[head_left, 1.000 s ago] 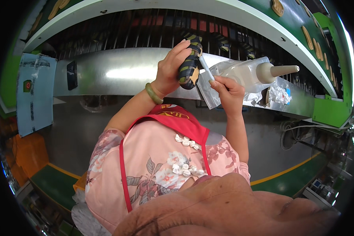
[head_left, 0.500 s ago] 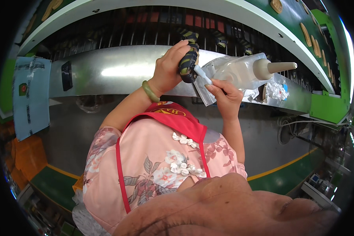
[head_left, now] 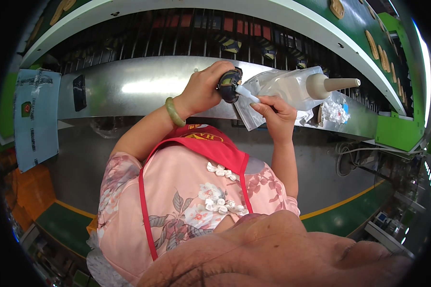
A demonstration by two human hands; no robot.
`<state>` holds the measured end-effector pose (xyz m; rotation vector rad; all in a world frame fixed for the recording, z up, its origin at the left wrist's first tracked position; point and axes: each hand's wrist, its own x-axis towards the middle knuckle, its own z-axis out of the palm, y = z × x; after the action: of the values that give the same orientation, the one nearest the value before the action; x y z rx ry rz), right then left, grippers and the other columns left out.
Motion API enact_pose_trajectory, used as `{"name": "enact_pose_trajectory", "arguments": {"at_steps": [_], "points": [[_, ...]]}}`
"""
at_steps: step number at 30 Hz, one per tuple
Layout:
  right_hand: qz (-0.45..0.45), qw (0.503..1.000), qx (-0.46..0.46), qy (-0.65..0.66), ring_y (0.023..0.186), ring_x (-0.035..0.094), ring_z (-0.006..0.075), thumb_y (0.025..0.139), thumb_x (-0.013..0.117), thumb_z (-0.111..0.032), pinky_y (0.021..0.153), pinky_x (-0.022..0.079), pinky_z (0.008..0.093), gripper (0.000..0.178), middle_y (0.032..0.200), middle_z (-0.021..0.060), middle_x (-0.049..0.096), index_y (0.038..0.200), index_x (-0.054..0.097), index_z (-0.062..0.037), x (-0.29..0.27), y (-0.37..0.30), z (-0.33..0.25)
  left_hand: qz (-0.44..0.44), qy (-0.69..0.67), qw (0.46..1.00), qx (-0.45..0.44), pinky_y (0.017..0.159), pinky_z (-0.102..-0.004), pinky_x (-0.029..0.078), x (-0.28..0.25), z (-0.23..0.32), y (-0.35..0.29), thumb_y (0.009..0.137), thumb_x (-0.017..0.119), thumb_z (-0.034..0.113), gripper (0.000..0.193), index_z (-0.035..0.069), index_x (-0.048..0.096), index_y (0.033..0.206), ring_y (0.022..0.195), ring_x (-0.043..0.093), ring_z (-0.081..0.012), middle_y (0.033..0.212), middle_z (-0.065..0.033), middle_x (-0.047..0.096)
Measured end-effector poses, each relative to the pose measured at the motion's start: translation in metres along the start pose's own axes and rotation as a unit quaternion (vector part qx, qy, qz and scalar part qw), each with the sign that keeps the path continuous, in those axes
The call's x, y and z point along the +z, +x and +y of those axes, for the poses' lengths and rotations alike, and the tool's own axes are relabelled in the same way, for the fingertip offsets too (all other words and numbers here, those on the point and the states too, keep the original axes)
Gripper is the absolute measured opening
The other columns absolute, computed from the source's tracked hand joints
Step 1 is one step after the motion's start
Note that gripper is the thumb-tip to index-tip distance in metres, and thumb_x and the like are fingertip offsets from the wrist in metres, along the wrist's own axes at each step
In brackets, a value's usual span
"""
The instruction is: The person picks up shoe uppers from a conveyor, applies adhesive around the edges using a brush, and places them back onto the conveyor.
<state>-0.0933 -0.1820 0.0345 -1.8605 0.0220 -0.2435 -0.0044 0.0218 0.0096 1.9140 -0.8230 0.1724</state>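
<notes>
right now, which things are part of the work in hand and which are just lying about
In hand:
left hand holding small black part
right hand holding white stick

Lying about:
squeeze bottle
crumpled wrapper
blue sheet

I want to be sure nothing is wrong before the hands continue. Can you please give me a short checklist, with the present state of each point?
1. Left hand has firm hold of the small dark round part: ok, the fingers wrap around it.
2. Right hand grips the thin white stick: ok, pinched between the fingers.
3. Stick tip meets the dark part: ok, it touches the part's edge.
4. Squeeze bottle with cone nozzle lies steady on the metal shelf: ok, lying on its side, untouched.
5. Bottle nozzle closed: cannot tell.
6. Clear plastic bag under the right hand stays out of the way: cannot tell.
</notes>
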Motion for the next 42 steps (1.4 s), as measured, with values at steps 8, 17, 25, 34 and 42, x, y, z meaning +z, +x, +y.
{"name": "enact_pose_trajectory", "arguments": {"at_steps": [8,17,25,34,42], "points": [[0.0,1.0,-0.007,-0.009,0.068,0.06,0.0095,0.07,0.075,0.001,0.061,0.046,0.021,0.014,0.075,0.0051,0.066,0.083,0.069,0.0003,-0.001,0.003,0.002,-0.068,-0.11,0.99,-0.059,0.081,-0.0312,0.05,0.001,0.003,-0.001,0.064,0.076,0.0,0.053,0.007,0.053,0.111,0.096,0.063,-0.0266,0.106,-0.0105,0.062],[-0.003,0.999,0.037,0.034,0.067,0.059,0.008,0.07,0.075,0.0,0.061,0.046,0.0206,0.014,0.075,0.0043,0.067,0.084,0.07,-0.0003,-0.003,0.005,0.004,-0.139,-0.17,0.971,-0.096,0.074,-0.0313,0.05,-0.004,0.002,0.004,0.063,0.079,0.001,0.053,0.008,0.052,0.108,0.086,0.064,-0.0209,0.09,-0.0091,0.065],[-0.003,1.0,0.016,-0.002,0.067,0.059,0.0089,0.069,0.076,0.0,0.06,0.046,0.0214,0.014,0.072,0.0042,0.066,0.082,0.069,-0.0004,-0.005,0.01,0.0,-0.282,-0.349,0.865,-0.223,0.084,-0.0295,0.048,-0.016,0.009,0.011,0.061,0.078,-0.006,0.053,0.001,0.054,0.107,0.092,0.06,-0.0136,0.096,-0.0049,0.064],[0.01,0.998,-0.049,-0.027,0.063,0.057,0.0097,0.067,0.077,-0.001,0.057,0.044,0.0226,0.015,0.07,0.0042,0.065,0.081,0.069,-0.001,-0.006,0.011,0.01,-0.4,-0.451,0.757,-0.253,0.088,-0.0295,0.047,-0.017,-0.012,0.006,0.063,0.075,-0.006,0.068,0.001,0.047,0.126,0.096,0.059,-0.015,0.103,-0.0059,0.061],[0.024,0.998,0.005,-0.052,0.063,0.057,0.009,0.07,0.075,-0.003,0.058,0.044,0.0227,0.013,0.07,0.0048,0.065,0.081,0.069,0.0003,-0.003,0.013,0.019,-0.184,-0.579,0.757,-0.24,0.091,-0.0282,0.044,0.0,-0.02,-0.018,0.075,0.072,0.032,0.073,-0.001,0.041,0.133,0.101,0.059,-0.0152,0.114,-0.0093,0.059]]}}
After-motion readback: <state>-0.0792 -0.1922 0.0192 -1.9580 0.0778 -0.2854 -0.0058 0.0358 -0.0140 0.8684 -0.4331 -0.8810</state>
